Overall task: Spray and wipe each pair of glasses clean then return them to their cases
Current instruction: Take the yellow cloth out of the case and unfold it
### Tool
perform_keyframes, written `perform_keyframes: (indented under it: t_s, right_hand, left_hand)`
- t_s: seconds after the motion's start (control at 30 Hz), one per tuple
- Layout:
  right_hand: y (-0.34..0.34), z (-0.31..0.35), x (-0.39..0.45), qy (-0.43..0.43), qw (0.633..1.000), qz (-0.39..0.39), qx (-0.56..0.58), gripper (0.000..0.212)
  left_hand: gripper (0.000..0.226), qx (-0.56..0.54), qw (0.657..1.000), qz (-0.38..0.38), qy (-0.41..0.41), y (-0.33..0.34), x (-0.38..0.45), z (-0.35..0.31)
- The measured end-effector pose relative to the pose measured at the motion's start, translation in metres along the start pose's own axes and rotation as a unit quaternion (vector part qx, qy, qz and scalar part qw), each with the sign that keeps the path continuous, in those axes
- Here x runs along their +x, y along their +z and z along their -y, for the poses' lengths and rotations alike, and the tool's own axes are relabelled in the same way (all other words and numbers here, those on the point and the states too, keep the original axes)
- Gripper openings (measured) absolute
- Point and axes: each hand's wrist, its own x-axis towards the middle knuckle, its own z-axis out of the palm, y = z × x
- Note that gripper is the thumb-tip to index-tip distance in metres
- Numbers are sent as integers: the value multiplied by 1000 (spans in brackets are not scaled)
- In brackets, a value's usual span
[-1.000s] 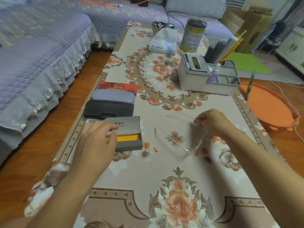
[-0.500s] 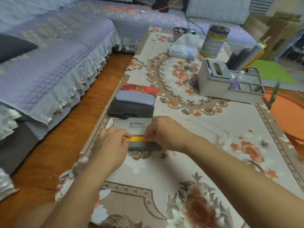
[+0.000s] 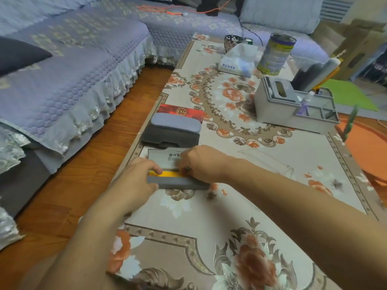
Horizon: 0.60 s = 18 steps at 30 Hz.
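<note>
An open grey glasses case [image 3: 180, 183] lies near the table's left edge, its lid [image 3: 163, 156] folded back and a yellow cloth [image 3: 167, 174] inside. My left hand [image 3: 136, 183] grips the case's left end, thumb over the rim. My right hand [image 3: 202, 164] reaches into the case with curled fingers pinching the yellow cloth's right end. A clear-framed pair of glasses [image 3: 272, 162] lies loose on the tablecloth to the right of my right wrist. A small spray bottle [image 3: 304, 102] stands in the grey organiser [image 3: 278, 114].
Behind the open case a blue-grey case [image 3: 176, 123] sits on a dark grey case [image 3: 169, 137], then a red box [image 3: 181, 111]. Tissue pack [image 3: 237, 61], tin can [image 3: 276, 55] and bowl [image 3: 232, 41] stand at the far end. Sofa [image 3: 73, 70] left, orange basin [image 3: 368, 147] right.
My right hand let go of the clear glasses, left them on the table and moved left into the open case. My left hand stayed on the case's left end.
</note>
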Motion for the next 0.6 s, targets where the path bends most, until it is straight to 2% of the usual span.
perform_keyframes:
  t_s: [0.1, 0.17, 0.23, 0.43, 0.53, 0.6]
  right_hand:
    - [-13, -5, -14, 31, 994, -87, 65, 13]
    - [-29, -11, -34, 70, 969, -191, 139, 8]
    - [-43, -13, -64, 117, 937, -250, 215, 3]
    - [-32, 4, -137, 195, 872, -240, 379, 14]
    - [-19, 16, -147, 216, 857, -238, 404, 16]
    - [-17, 27, -151, 222, 843, -239, 428, 14]
  left_hand:
    - [25, 19, 1000, -11, 7, 2, -2, 0]
    - [26, 30, 999, -13, 7, 1, -2, 1]
    - [28, 33, 999, -23, 6, -3, -1, 3]
    - [32, 64, 996, -56, -19, -27, 6, 11]
    - [43, 93, 991, -100, -12, -17, -1, -7]
    - [43, -12, 992, -110, 56, 3, -17, -35]
